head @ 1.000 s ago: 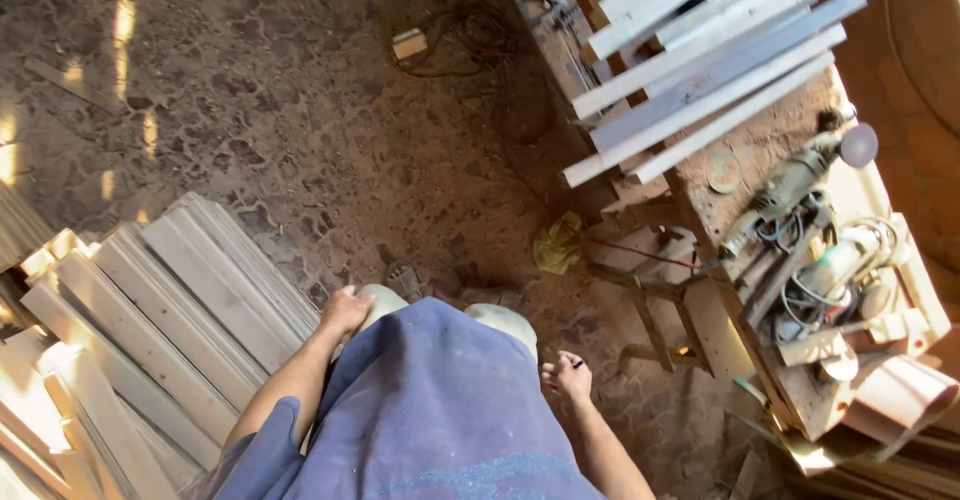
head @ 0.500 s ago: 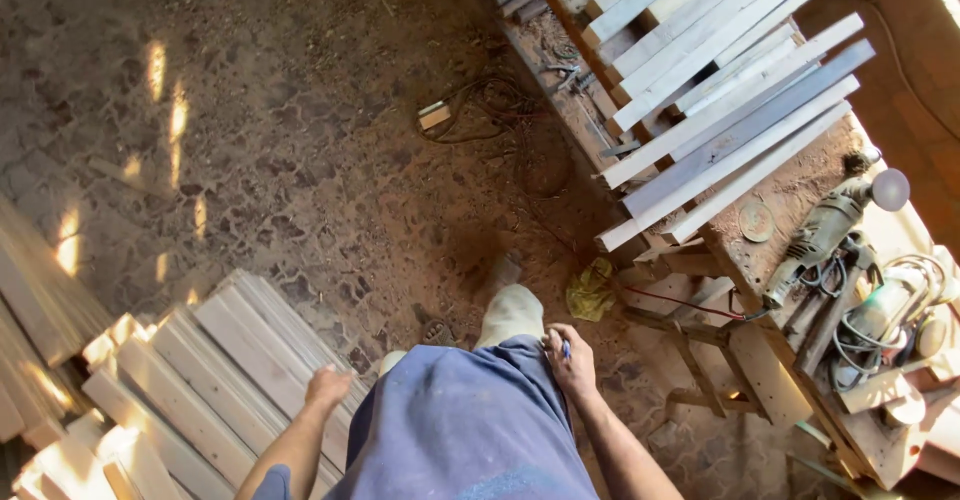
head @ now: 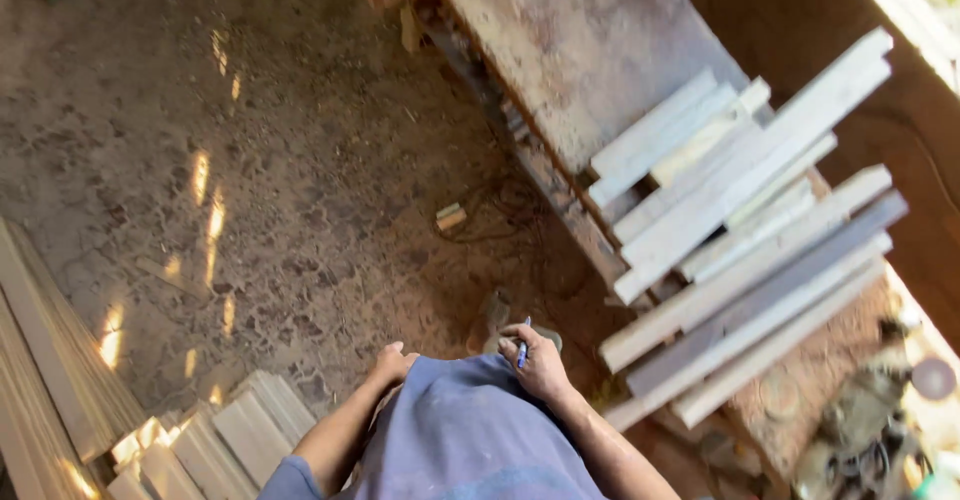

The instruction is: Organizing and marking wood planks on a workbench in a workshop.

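Item: we held a slim blue pen (head: pixel 524 349) pinched in our right hand (head: pixel 538 362), against our blue shirt (head: pixel 470 430). Our left hand (head: pixel 393 364) hung loosely curled, holding nothing, above pale wooden slats (head: pixel 215 442). Long pale planks (head: pixel 745 230) lay stacked on the dusty workbench (head: pixel 590 50) nearby.

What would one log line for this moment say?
right hand: holds pen | left hand: empty, at shirt | planks: on bench

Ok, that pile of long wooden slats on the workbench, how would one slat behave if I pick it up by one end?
Each slat looks long, thin and straight, so probably stiff and fairly light. Several ends overhang the workbench edge, so neighbours may slide.
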